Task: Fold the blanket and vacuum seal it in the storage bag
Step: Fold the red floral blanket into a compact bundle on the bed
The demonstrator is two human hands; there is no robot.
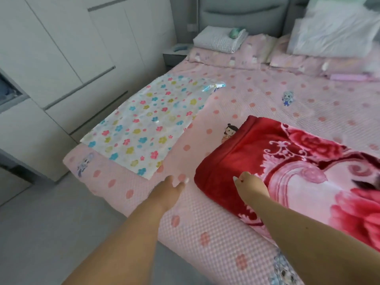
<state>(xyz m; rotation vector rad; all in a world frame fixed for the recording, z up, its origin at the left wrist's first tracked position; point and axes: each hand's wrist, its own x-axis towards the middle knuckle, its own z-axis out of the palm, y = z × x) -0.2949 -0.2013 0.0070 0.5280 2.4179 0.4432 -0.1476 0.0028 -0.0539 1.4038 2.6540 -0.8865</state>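
The pink dotted bed (257,103) fills most of the frame, its near edge running from the left middle down to the lower right, with bare grey floor (61,233) open in the lower left and white wardrobe doors (61,48) along the upper left. Bedspread lies clear between my two things. The flowered storage bag (144,124) lies flat at the bed's left edge, centre left of the frame. The folded red floral blanket (277,161) lies at right. My right hand (250,185) rests on the blanket's near left corner, fingers curled; whether they pinch the fabric I cannot tell. My left hand (168,192) hovers just left of the blanket, fingers loosely spread, holding nothing.
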